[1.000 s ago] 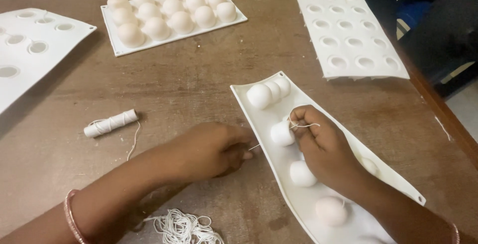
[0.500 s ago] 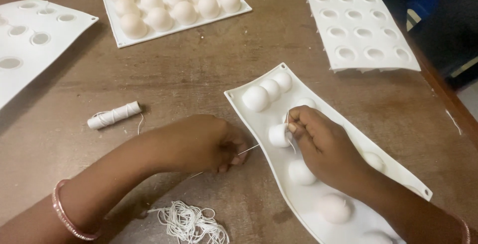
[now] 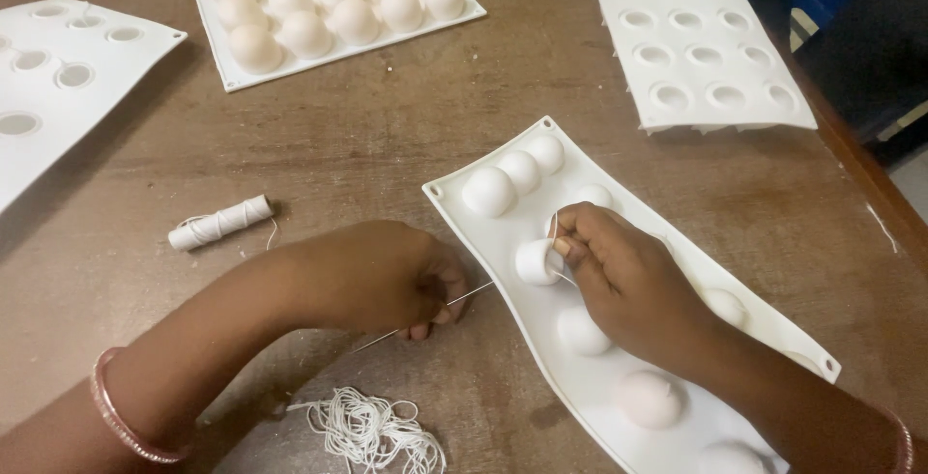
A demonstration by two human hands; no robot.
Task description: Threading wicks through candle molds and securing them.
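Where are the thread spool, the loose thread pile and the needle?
thread spool [image 3: 220, 222], head view, middle of the wound roll
thread pile [image 3: 370, 430], head view, centre of the tangle
needle [image 3: 472, 293], head view, bare shaft beside the left hand

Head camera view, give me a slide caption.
Right hand holds a white ball over a tray; left hand holds a needle.

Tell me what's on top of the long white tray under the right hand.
White half-balls sit on the white tray; the right hand pinches one. The hand and forearm cover whatever lies beneath them.
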